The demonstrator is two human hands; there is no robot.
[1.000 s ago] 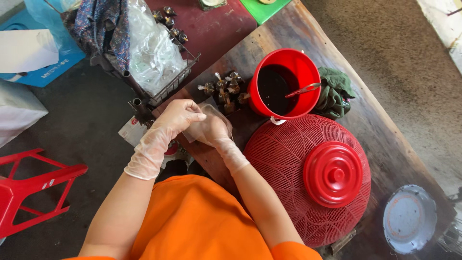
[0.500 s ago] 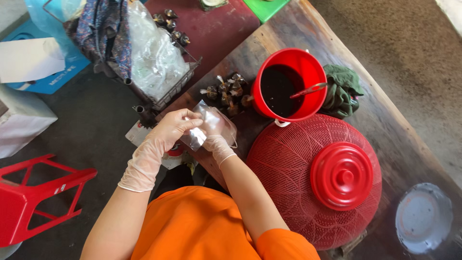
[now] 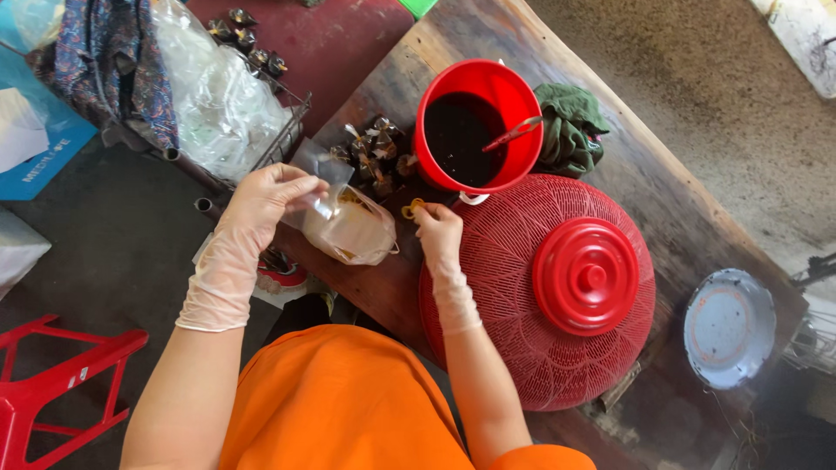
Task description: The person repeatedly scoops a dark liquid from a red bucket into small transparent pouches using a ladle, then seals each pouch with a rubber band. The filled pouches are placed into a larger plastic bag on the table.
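Note:
My left hand (image 3: 261,204), in a thin clear glove, pinches the twisted top of a small clear plastic bag (image 3: 348,228) that holds something pale and rests on the dark wooden table (image 3: 662,165). My right hand (image 3: 438,228), also gloved, reaches just past the bag and its fingertips touch a yellow rubber band (image 3: 411,208) lying on the table. A pile of small tied dark packets (image 3: 373,152) sits just beyond the bag.
A red bucket (image 3: 514,96) of dark liquid with a red spoon (image 3: 514,133) stands behind my right hand, a green cloth (image 3: 570,126) beside it. A red domed mesh cover (image 3: 557,287) fills the table's right. A wire basket (image 3: 209,113) with plastic bags stands at left, a red stool (image 3: 52,383) on the floor.
My hands were together on the bag. The right hand has let go and moved right to the rubber band, while the left keeps hold of the bag's top.

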